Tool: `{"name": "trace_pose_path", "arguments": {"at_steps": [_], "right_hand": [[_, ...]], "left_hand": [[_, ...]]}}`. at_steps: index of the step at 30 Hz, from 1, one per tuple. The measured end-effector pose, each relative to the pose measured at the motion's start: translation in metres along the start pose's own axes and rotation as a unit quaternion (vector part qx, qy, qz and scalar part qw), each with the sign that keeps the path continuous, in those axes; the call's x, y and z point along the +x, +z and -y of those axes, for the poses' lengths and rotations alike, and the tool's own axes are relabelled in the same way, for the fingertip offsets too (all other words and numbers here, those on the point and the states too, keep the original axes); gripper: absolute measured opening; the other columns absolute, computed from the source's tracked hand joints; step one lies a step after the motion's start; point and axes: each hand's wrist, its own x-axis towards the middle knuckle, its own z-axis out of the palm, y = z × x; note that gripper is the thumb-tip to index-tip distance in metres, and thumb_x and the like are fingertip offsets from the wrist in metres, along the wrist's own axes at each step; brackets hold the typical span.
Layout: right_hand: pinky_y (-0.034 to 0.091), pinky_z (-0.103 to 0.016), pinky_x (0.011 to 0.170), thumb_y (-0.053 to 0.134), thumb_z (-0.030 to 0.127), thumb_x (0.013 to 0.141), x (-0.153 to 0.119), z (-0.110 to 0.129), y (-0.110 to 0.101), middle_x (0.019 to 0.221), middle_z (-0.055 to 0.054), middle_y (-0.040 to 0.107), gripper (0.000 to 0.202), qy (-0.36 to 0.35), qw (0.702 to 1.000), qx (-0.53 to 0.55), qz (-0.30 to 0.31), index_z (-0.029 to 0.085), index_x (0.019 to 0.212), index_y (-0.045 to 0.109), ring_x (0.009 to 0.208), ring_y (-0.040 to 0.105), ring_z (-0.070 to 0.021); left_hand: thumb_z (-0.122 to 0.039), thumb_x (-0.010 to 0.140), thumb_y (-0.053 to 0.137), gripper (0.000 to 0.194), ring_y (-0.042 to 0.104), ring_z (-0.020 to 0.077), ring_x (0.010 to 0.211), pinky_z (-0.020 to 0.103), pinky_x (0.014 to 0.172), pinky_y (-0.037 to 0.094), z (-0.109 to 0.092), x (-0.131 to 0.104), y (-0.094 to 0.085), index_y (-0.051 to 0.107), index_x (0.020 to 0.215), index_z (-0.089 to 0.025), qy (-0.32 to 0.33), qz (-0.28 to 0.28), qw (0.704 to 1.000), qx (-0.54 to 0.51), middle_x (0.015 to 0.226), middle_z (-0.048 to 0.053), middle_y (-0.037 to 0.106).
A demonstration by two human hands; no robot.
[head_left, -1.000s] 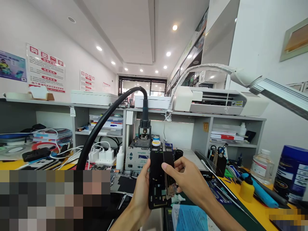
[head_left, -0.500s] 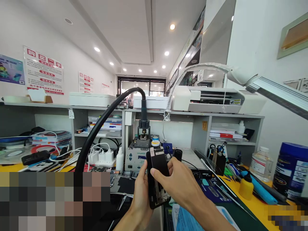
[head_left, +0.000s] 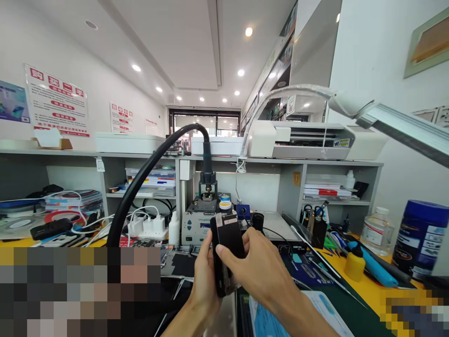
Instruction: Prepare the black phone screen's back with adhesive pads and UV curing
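An opened phone (head_left: 218,280) stands tilted in front of me, its inside towards me. My left hand (head_left: 203,276) is wrapped round its left side and lower back. Over the phone's upper part lies a flat black phone battery (head_left: 229,236) with a silvery strip at its top end. My right hand (head_left: 257,262) grips the battery, thumb across its face and fingers at the right edge. Below the thumb, metallic inner parts of the phone show; my right hand hides some of them.
Behind the phone stand a hot air station (head_left: 198,227) and a white squeeze bottle (head_left: 173,229). A thick black hose (head_left: 140,173) arches at left. To the right are a yellow bottle (head_left: 354,263), a clear bottle (head_left: 376,234) and a blue canister (head_left: 419,238). A lamp arm (head_left: 298,89) hangs overhead.
The battery, which was angled across the phone, now lies more in line with it. Both hands keep their hold. The view has shifted slightly.
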Motion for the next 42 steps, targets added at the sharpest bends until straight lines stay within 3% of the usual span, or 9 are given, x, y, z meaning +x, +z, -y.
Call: {"name": "trace_pose_path", "arguments": {"at_steps": [7, 14, 29, 42], "right_hand": [[0.039, -0.028, 0.054, 0.062, 0.060, 0.078, 0.010, -0.010, -0.003, 0.077, -0.004, 0.066, 0.039, 0.019, 0.999, 0.017, 0.021, 0.021, 0.078, 0.056, 0.070, 0.062, -0.0220], [0.039, -0.027, 0.054, 0.063, 0.059, 0.079, 0.013, -0.013, -0.001, 0.077, -0.003, 0.068, 0.039, 0.015, 0.999, 0.022, 0.028, 0.021, 0.082, 0.059, 0.071, 0.063, -0.0214], [0.043, -0.034, 0.064, 0.062, 0.062, 0.076, 0.011, -0.014, 0.015, 0.093, -0.013, 0.065, 0.048, 0.006, 0.999, -0.034, 0.014, 0.017, 0.092, 0.057, 0.087, 0.063, -0.0312], [0.046, -0.037, 0.067, 0.062, 0.065, 0.075, 0.014, -0.018, 0.023, 0.092, -0.012, 0.065, 0.049, -0.001, 0.999, -0.046, 0.002, 0.018, 0.090, 0.057, 0.085, 0.064, -0.0308]], "left_hand": [[-0.057, 0.086, 0.056, 0.057, 0.073, 0.0323, 0.092, 0.040, 0.082, 0.056, -0.002, 0.008, -0.004, 0.068, 0.119, -0.012, -0.042, 0.023, 0.999, 0.009, 0.098, 0.013, 0.078], [-0.057, 0.088, 0.052, 0.057, 0.073, 0.0299, 0.084, 0.038, 0.075, 0.057, -0.001, 0.011, -0.006, 0.068, 0.117, -0.011, -0.065, -0.003, 0.998, 0.009, 0.093, 0.012, 0.078], [-0.052, 0.088, 0.054, 0.051, 0.073, 0.0281, 0.089, 0.037, 0.079, 0.058, 0.000, 0.013, -0.005, 0.069, 0.119, -0.014, -0.024, -0.015, 1.000, -0.004, 0.099, 0.011, 0.078], [-0.050, 0.086, 0.055, 0.048, 0.074, 0.0276, 0.087, 0.036, 0.074, 0.060, 0.001, 0.012, -0.006, 0.069, 0.118, -0.016, -0.022, -0.006, 1.000, -0.017, 0.097, 0.009, 0.078]]}}
